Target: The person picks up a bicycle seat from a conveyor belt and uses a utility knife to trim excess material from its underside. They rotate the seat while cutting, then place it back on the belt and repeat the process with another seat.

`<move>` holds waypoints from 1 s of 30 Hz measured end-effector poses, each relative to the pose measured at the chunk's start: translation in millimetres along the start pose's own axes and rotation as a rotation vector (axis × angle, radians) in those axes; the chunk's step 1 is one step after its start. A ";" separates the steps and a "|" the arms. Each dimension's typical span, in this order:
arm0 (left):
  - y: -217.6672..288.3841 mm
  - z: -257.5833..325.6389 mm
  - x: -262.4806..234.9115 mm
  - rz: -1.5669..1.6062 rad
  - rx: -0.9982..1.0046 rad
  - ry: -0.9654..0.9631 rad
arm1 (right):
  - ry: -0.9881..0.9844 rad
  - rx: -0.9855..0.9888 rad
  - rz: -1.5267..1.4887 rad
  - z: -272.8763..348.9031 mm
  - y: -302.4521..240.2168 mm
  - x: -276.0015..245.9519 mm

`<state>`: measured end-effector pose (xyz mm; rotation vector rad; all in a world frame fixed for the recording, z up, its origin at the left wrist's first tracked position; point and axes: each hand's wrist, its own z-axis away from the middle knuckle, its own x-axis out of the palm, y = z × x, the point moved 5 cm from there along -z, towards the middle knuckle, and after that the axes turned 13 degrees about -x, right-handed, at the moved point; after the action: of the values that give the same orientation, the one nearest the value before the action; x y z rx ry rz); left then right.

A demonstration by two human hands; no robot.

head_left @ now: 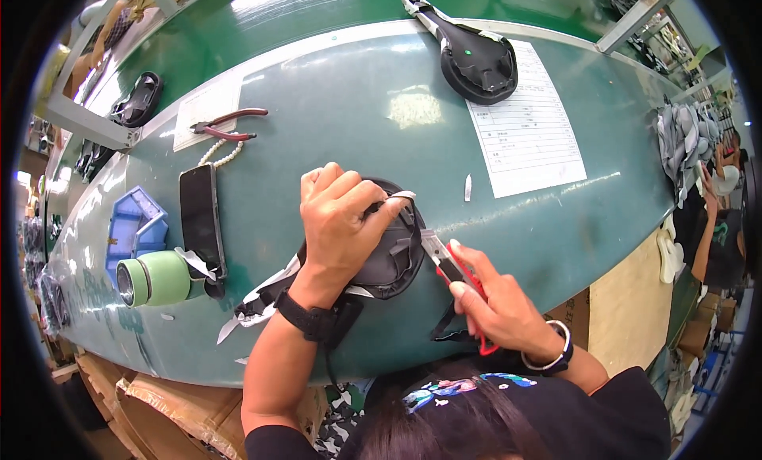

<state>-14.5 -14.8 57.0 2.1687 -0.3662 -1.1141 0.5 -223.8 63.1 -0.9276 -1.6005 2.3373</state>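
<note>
A black, rounded padded piece (394, 257) with a narrow tail and white edging lies on the green table in front of me. My left hand (341, 214) is closed at its far edge, pinching a white strip (403, 196) between thumb and fingers. My right hand (496, 301) grips a red utility knife (468, 279). Its blade end reaches the right rim of the padded piece; whether it cuts into the material, I cannot tell. Part of the padded piece is hidden under my left hand and wrist.
Another black padded piece (479, 63) lies on a printed sheet (530, 134) at the far side. On the left are pliers (226, 127), a phone (201, 214), a blue tray (131, 226) and a green roll (163, 277). White scraps lie about.
</note>
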 end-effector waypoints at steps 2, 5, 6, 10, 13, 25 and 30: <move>0.0 0.4 -2.1 0.044 -0.034 0.029 | -0.003 0.169 -0.238 11.2 -3.6 12.8; -2.2 0.1 -6.9 0.089 -0.110 0.090 | -0.008 0.171 -0.383 21.5 -2.8 22.5; -0.4 0.2 -7.9 0.090 -0.110 0.092 | -0.003 0.201 -0.489 24.1 -3.1 25.4; -3.2 0.5 -12.6 0.185 -0.198 0.127 | -0.070 0.294 -0.646 29.1 -10.8 29.7; -7.9 2.9 -13.9 0.245 -0.251 0.154 | -0.079 0.343 -0.750 30.6 -14.0 24.1; -19.5 7.4 -17.0 0.452 -0.469 0.175 | 0.181 -0.418 0.119 -1.1 -22.3 -33.8; -17.8 4.8 -16.2 0.416 -0.458 0.155 | -0.172 -0.908 0.866 -26.2 -12.7 -56.6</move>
<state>-29.0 4.6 53.0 1.6627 -0.4206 -0.7074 57.8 -223.8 90.9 -1.9460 -2.8633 2.0469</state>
